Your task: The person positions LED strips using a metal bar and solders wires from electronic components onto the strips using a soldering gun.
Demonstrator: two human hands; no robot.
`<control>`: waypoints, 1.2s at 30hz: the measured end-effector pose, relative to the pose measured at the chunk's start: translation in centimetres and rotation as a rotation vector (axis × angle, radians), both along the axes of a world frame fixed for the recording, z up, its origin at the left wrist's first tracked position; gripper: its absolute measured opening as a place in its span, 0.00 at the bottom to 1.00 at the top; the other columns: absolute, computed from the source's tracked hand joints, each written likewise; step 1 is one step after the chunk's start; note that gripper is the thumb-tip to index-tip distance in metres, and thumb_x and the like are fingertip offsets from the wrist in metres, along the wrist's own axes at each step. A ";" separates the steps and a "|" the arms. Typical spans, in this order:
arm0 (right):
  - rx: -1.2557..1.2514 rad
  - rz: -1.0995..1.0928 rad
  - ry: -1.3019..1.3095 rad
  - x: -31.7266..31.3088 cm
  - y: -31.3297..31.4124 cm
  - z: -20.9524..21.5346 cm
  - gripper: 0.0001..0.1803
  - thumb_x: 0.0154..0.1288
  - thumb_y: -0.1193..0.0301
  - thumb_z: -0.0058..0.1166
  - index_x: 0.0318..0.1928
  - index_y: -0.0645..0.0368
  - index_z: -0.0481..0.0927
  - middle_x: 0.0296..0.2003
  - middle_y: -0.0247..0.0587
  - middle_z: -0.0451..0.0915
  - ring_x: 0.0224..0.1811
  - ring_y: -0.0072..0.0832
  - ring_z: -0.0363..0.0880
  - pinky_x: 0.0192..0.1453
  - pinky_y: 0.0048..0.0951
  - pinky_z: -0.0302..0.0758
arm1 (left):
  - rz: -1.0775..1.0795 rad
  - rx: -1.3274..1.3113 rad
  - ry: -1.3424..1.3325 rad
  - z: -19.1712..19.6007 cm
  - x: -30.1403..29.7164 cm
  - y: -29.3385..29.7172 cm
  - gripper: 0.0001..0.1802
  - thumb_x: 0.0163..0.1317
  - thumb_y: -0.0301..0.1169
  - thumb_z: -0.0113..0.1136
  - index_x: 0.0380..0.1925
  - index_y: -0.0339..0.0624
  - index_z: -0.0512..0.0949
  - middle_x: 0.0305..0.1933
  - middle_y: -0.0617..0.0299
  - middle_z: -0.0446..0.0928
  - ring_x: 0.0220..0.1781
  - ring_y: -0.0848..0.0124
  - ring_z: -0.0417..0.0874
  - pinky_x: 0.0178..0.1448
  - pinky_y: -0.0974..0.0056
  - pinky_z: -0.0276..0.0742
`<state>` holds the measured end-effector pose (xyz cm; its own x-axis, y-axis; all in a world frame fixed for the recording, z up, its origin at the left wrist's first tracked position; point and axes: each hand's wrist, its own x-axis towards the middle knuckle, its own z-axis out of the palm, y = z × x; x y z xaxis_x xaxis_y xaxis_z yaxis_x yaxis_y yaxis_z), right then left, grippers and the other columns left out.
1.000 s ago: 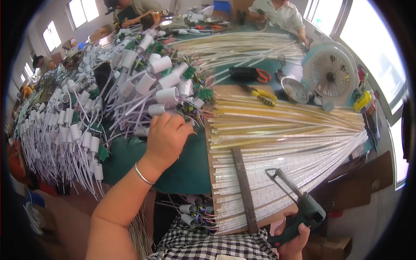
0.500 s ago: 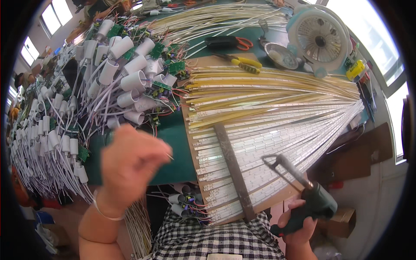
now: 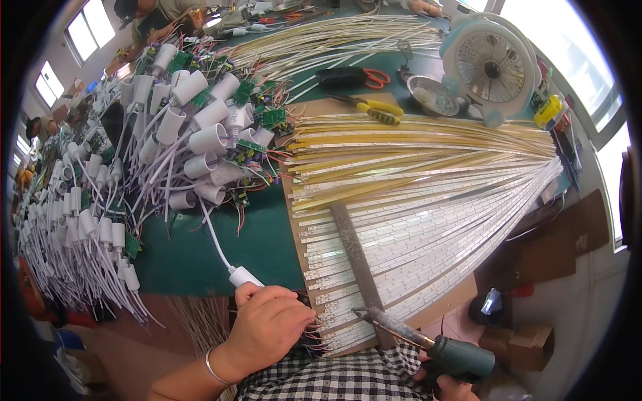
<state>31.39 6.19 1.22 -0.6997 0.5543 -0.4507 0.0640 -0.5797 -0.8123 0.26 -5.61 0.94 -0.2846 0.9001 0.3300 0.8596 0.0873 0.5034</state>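
My left hand (image 3: pixel 271 326) is closed at the near left corner of the LED strips (image 3: pixel 428 234). From under its fingers sticks a white end cap (image 3: pixel 245 275) with a white cable; the fingertips are at thin coloured wires by the strip ends, and what they pinch is hidden. In my right hand (image 3: pixel 449 382) is a dark green soldering gun (image 3: pixel 463 356), its tip pointing left over the nearest strips. Whether the tip touches a strip I cannot tell. A dark flat bar (image 3: pixel 357 257) lies across the strips beside the tip.
White caps with circuit boards and cables (image 3: pixel 207 137) are heaped at the left. Behind the strips lie yellow-handled pliers (image 3: pixel 380 108), orange-handled scissors (image 3: pixel 376 78) and a metal bowl (image 3: pixel 433 95). A fan (image 3: pixel 493 69) stands at far right. Another person (image 3: pixel 164 17) is at far left.
My left hand has come down and right to the strip ends, where a cabled white cap now shows. The soldering gun has swung lower and left, its tip now over the nearest strips.
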 end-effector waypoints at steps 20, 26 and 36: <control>0.532 0.200 -0.126 1.8 -0.3 -3.9 0.15 0.57 0.78 0.57 0.46 0.65 0.74 0.35 0.41 0.78 0.34 0.29 0.78 0.42 0.30 0.73 | 0.172 -0.030 0.134 -0.3 2.1 -0.5 0.07 0.41 0.30 0.68 0.23 0.52 0.80 0.27 0.75 0.77 0.40 0.70 0.73 0.51 0.52 0.51; 0.836 0.239 -0.044 -3.2 1.7 2.1 0.12 0.54 0.75 0.59 0.40 0.62 0.77 0.38 0.46 0.78 0.39 0.40 0.76 0.46 0.38 0.69 | 0.146 -0.017 0.247 -0.5 2.5 -0.7 0.09 0.41 0.30 0.67 0.27 0.53 0.81 0.26 0.77 0.74 0.39 0.71 0.72 0.50 0.50 0.50; 0.846 0.250 -0.104 -1.0 1.0 -0.5 0.17 0.52 0.75 0.60 0.44 0.61 0.76 0.42 0.48 0.75 0.45 0.45 0.72 0.50 0.41 0.66 | 0.204 -0.008 0.198 -0.6 2.9 -0.6 0.08 0.42 0.30 0.67 0.26 0.52 0.81 0.28 0.77 0.75 0.39 0.71 0.73 0.49 0.51 0.51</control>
